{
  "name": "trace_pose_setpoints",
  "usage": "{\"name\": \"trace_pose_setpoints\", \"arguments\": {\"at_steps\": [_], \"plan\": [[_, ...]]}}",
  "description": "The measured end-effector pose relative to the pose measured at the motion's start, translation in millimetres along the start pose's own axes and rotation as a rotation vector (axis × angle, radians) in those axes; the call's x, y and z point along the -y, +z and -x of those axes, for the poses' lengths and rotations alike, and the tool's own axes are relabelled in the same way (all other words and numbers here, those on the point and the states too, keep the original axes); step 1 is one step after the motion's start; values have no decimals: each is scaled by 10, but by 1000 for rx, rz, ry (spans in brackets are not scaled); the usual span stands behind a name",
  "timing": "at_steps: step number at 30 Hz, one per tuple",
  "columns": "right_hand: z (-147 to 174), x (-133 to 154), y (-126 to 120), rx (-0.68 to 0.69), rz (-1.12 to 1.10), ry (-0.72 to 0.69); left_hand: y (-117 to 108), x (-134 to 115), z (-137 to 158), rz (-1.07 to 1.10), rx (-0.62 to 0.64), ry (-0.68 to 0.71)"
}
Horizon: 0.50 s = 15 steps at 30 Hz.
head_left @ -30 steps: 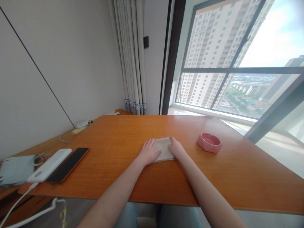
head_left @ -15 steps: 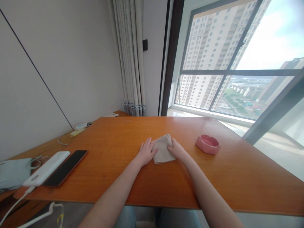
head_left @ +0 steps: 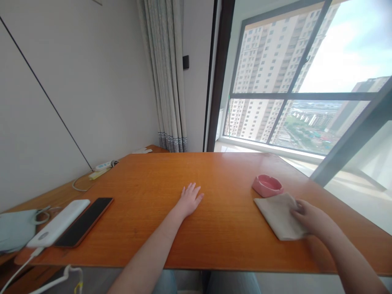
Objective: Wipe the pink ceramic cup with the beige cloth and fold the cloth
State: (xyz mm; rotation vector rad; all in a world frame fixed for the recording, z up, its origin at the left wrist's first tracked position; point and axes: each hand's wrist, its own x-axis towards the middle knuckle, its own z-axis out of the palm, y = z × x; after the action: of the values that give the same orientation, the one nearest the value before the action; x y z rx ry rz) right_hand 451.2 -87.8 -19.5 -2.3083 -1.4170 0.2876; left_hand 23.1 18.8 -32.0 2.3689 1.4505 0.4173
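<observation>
A folded beige cloth point(head_left: 280, 216) is at the right side of the wooden table point(head_left: 147, 175), in front of the pink ashtray point(head_left: 267, 186) and partly overlapping its near side in view. My right hand point(head_left: 312, 218) pinches the cloth by its right edge; whether the cloth touches the tabletop all over I cannot tell. Near the middle of the table, my left hand point(head_left: 189, 200) lies flat with its fingers spread, holding nothing.
At the left edge, a white power bank point(head_left: 59, 222) with a cable lies beside a black-screened phone point(head_left: 85, 221). A light-blue pouch point(head_left: 16, 229) sits further left. Behind are a power strip point(head_left: 103, 165), a curtain point(head_left: 167, 81) and a window point(head_left: 288, 97).
My right hand has carried the cloth from the table's middle to the right, beside the ashtray. My left hand no longer touches the cloth and stays near the same spot.
</observation>
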Motion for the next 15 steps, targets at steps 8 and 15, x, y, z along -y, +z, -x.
{"name": "trace_pose_setpoints", "arguments": {"at_steps": [8,15], "plan": [[15,-23,24,-37,280,125,1,80,-24,179,-68,152],[418,1281,1,-101,289,-286,15,90,-32,147,-47,149]]}}
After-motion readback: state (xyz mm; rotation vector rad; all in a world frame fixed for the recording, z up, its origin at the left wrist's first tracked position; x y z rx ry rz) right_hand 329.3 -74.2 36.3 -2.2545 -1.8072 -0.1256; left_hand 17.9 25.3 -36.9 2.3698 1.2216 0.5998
